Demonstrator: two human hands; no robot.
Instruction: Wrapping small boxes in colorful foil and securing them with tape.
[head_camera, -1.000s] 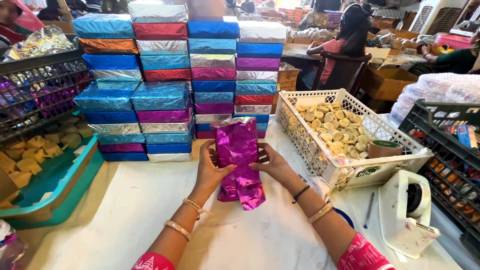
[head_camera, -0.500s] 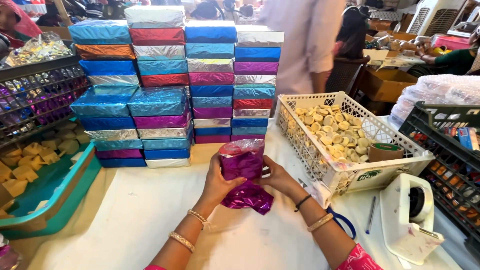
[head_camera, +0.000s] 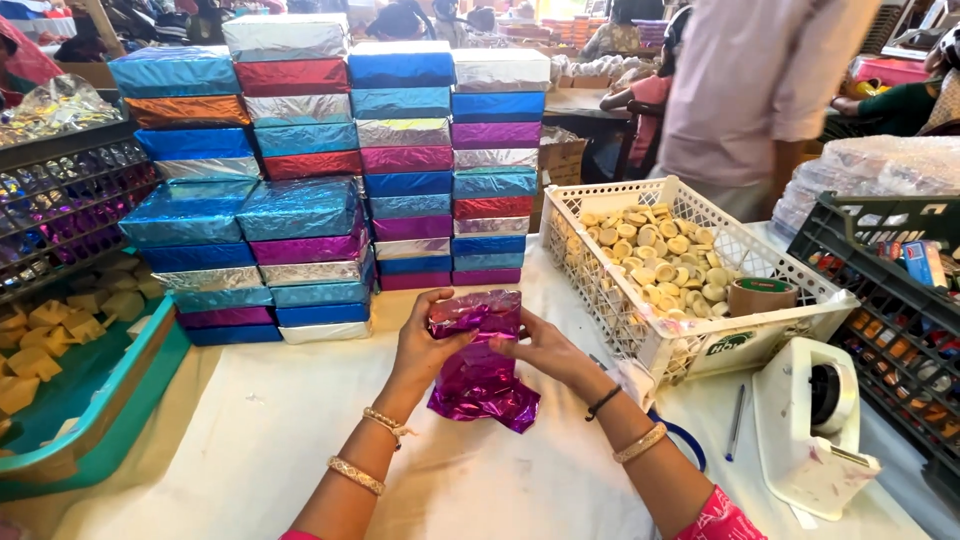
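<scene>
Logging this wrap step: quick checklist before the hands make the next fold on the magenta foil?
1. Both hands on the work: left hand and right hand grip the foil-wrapped box from either side. Ok.
2. Top fold closed: foil is bunched over the top. Ok.
3. Bottom closed: loose foil trails crumpled on the table. Not ok.
4. Foil intact: no tear visible on the near side; back hidden. Cannot tell.
5. Tape within reach: dispenser sits beside the right forearm. Ok.
6. Room to work: stack of wrapped boxes and crate stand apart from the hands. Ok.
</scene>
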